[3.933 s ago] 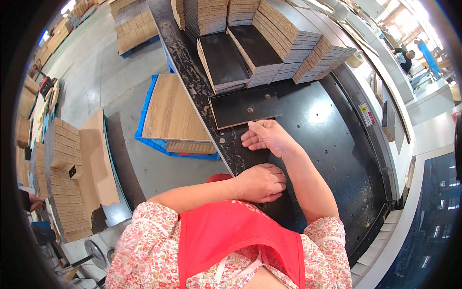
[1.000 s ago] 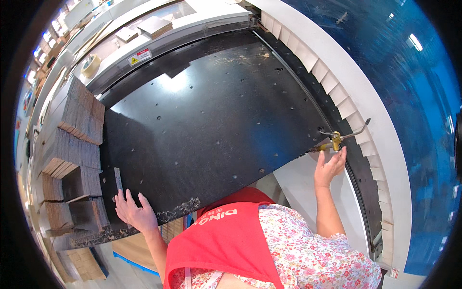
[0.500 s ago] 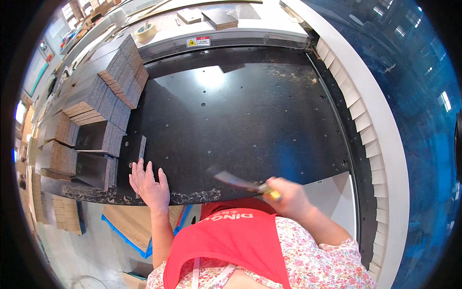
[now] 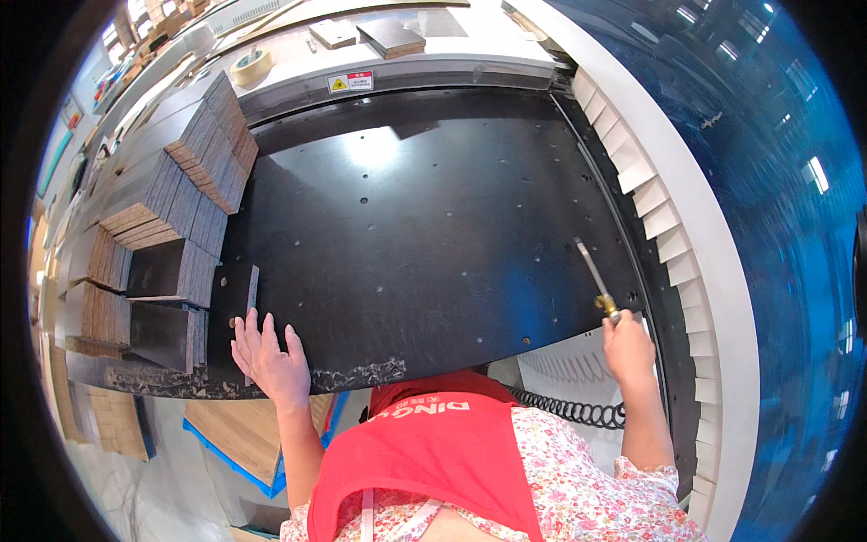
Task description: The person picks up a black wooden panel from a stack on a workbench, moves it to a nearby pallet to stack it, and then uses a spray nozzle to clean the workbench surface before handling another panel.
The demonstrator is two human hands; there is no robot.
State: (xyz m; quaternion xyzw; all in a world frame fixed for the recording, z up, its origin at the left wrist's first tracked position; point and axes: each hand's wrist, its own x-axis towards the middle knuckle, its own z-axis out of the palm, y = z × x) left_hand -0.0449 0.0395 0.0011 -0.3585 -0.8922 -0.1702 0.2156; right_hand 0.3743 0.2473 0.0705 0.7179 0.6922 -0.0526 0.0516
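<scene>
My right hand [image 4: 629, 347] is closed round an air blow gun [image 4: 603, 296] with a brass fitting and a long thin metal nozzle. The nozzle points away from me over the right part of the black worktable [image 4: 424, 235], which is dotted with small holes. From below the hand, a black coiled hose [image 4: 578, 411] hangs past the table's front edge. My left hand [image 4: 275, 366] lies with fingers spread at the front left, its fingertips by a narrow dark board [image 4: 233, 291] with round holes. Whether the fingers press on that board I cannot tell.
Stacked dark-faced chipboard pieces [image 4: 185, 194] fill the table's left side. Pale shavings [image 4: 348, 372] lie along the front edge. A tape roll [image 4: 252, 69] and small boards [image 4: 391, 40] sit on the far ledge. A white curved guard with pleated strips [image 4: 652, 185] borders the right.
My right hand has swung right and outward with the air blow gun, and the hose has come into sight. Pale dust at the far right no longer shows. My left hand stays by the board.
</scene>
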